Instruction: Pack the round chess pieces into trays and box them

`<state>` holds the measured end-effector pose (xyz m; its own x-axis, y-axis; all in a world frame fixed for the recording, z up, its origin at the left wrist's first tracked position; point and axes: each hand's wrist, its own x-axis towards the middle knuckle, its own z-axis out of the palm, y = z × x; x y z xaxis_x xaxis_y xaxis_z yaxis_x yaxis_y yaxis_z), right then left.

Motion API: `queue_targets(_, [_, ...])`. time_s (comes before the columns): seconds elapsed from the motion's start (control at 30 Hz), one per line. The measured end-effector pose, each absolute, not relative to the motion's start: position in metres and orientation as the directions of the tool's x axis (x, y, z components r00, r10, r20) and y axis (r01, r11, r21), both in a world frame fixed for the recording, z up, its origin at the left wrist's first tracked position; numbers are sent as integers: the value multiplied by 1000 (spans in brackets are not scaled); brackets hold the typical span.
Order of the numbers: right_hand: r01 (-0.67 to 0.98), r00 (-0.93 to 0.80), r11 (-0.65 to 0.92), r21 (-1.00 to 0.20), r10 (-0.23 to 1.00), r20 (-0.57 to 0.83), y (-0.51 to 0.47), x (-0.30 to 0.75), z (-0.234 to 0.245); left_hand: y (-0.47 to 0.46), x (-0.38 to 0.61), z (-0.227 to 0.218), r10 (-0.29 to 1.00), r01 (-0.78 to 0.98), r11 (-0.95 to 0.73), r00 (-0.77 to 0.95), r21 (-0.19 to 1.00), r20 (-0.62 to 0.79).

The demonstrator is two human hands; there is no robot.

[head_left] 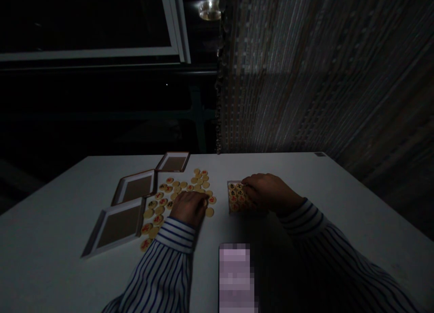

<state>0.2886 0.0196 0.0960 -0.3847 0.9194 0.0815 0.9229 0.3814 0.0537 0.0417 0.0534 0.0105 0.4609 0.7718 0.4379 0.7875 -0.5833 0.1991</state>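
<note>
Round wooden Chinese chess pieces point(158, 220), some with red or black characters and some plain side up, lie scattered on the table's left half. Over their right edge is my left hand point(188, 207), fingers curled together with a pale chess piece point(205, 203) at the tips. A small box point(228, 200) to the right holds rows of chess pieces point(241, 198), characters up. My right hand point(267, 191) reaches over that box from the right, its fingers bent down and closed at the top rows. Whatever it grips is hidden, and it covers the box's right part.
Three shallow trays or lids, a near one point(117, 225), a middle one point(137, 186) and a far one point(173, 163), stand left of the pieces on the white table point(57, 213). A lit phone point(236, 277) lies at the near edge. A string curtain point(288, 78) hangs behind.
</note>
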Motion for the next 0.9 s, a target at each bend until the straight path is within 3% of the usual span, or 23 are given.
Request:
queue_targets(0.6, [921, -390, 387, 52, 917, 79, 17, 288, 97, 47, 52, 14, 764, 610, -637, 417, 472, 492])
queue_targets(0.9, [916, -401, 397, 62, 911, 98, 17, 290, 97, 47, 56, 14, 770, 593, -625, 362, 508, 525])
